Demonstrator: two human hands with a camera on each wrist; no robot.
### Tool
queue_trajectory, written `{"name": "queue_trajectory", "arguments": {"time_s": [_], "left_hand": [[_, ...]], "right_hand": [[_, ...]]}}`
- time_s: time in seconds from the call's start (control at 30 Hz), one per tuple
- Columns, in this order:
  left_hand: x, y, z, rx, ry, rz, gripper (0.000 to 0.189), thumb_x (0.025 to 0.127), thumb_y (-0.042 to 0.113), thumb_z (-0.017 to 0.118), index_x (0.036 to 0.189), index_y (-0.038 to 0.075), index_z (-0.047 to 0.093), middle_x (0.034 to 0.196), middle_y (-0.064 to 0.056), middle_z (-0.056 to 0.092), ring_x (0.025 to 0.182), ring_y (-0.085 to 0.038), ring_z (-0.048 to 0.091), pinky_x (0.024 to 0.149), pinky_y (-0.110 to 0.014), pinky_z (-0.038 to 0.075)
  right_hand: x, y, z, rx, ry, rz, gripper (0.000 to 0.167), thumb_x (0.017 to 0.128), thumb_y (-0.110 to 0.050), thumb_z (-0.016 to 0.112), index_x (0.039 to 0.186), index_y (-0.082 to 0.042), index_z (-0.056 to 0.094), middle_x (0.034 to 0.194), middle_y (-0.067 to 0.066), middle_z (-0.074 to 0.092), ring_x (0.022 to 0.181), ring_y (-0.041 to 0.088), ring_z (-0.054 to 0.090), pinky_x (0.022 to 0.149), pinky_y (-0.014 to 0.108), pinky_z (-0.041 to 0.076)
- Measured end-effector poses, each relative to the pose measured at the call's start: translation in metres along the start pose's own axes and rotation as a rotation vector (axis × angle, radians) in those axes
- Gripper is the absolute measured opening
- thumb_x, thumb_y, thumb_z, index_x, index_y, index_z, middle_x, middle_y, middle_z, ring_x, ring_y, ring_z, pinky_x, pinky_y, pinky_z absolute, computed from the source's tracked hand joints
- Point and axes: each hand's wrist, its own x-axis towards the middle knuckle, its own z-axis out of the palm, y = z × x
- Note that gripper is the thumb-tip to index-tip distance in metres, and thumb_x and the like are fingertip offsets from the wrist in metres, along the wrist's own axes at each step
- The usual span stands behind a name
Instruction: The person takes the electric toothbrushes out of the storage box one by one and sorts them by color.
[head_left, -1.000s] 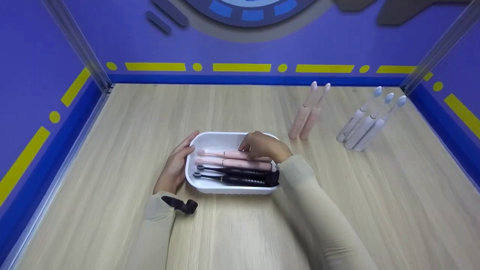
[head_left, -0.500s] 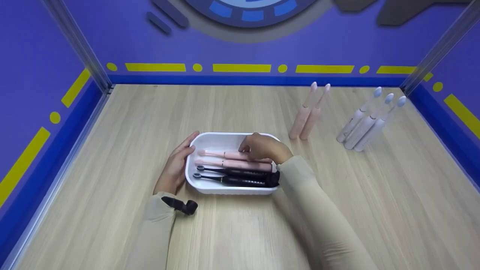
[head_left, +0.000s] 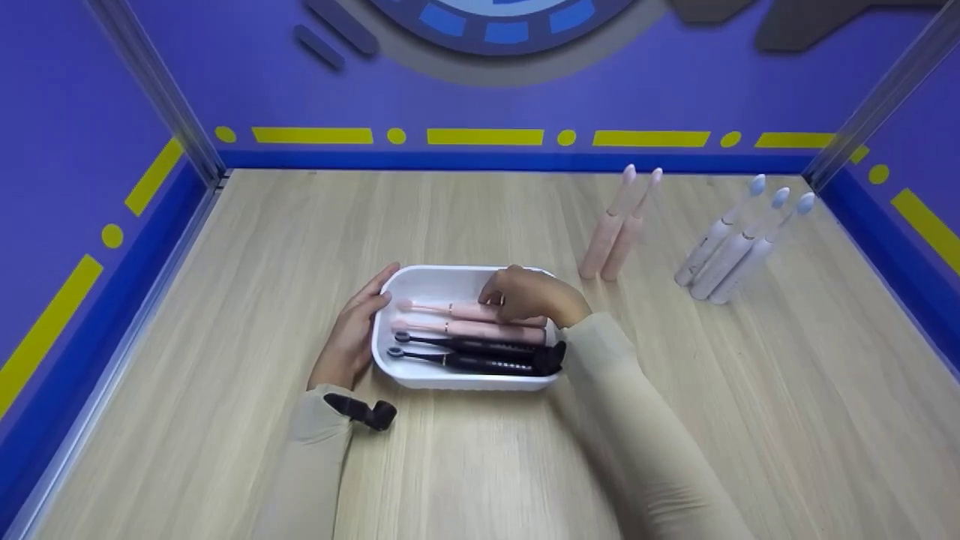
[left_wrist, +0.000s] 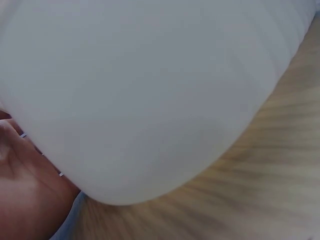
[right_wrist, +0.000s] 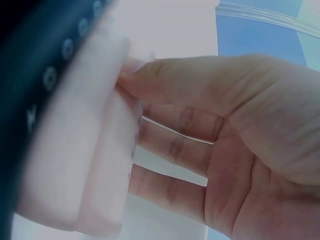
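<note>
A white plastic tray (head_left: 465, 381) stands on the table. Inside lie two pink electric toothbrushes (head_left: 487, 331) and two black electric toothbrushes (head_left: 480, 363), side by side with heads to the left. My left hand (head_left: 349, 334) holds the tray's left end, thumb at the rim; in the left wrist view the palm (left_wrist: 30, 185) lies against the tray wall (left_wrist: 140, 110). My right hand (head_left: 529, 294) reaches in over the right rim and pinches the handle of the far pink toothbrush. The right wrist view shows thumb and fingers (right_wrist: 175, 145) around that handle (right_wrist: 112, 175).
Two pink electric toothbrushes (head_left: 611, 244) stand upright behind and right of the tray. Farther right, several white electric toothbrushes (head_left: 724, 262) with bluish heads stand upright close together. Blue-purple panels (head_left: 480, 105) wall the wooden table (head_left: 300, 217) at the back and sides.
</note>
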Motion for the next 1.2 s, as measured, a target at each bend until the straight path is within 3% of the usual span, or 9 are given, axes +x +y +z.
{"name": "queue_trajectory", "arguments": {"time_s": [0.17, 0.4, 0.77, 1.2], "left_hand": [[-0.001, 0.0, 0.0, -0.009, -0.014, -0.003, 0.051, 0.101, 0.006, 0.032, 0.151, 0.008, 0.028, 0.16, -0.005, 0.021, 0.146, -0.019, 0.021, 0.121, -0.033, 0.017], [-0.002, 0.001, 0.001, -0.02, -0.029, -0.008, 0.051, 0.101, 0.007, 0.031, 0.152, 0.009, 0.027, 0.159, -0.008, 0.024, 0.142, -0.02, 0.026, 0.121, -0.035, 0.019], [0.0, -0.001, 0.001, -0.027, -0.011, 0.001, 0.051, 0.1, 0.004, 0.034, 0.151, 0.007, 0.029, 0.16, -0.004, 0.021, 0.147, -0.017, 0.02, 0.121, -0.032, 0.016], [-0.001, 0.0, 0.0, -0.017, -0.026, -0.003, 0.051, 0.101, 0.007, 0.033, 0.152, 0.009, 0.028, 0.159, -0.006, 0.024, 0.144, -0.018, 0.024, 0.121, -0.034, 0.017]], "right_hand": [[-0.001, 0.0, -0.002, 0.079, -0.025, 0.028, 0.037, 0.073, 0.0, 0.066, 0.109, -0.009, 0.073, 0.1, 0.006, 0.073, 0.095, 0.019, 0.065, 0.081, 0.035, 0.054], [-0.002, -0.001, -0.003, 0.135, -0.028, 0.021, 0.038, 0.073, 0.001, 0.067, 0.109, -0.009, 0.072, 0.098, 0.006, 0.073, 0.093, 0.019, 0.065, 0.079, 0.032, 0.054], [-0.003, -0.001, -0.006, 0.165, 0.004, -0.059, 0.036, 0.073, 0.004, 0.066, 0.107, -0.003, 0.071, 0.094, 0.01, 0.072, 0.086, 0.019, 0.065, 0.077, 0.032, 0.055], [-0.005, -0.001, -0.011, 0.189, 0.014, -0.07, 0.035, 0.075, 0.001, 0.07, 0.11, -0.004, 0.071, 0.096, 0.01, 0.072, 0.088, 0.02, 0.066, 0.08, 0.032, 0.056]]}}
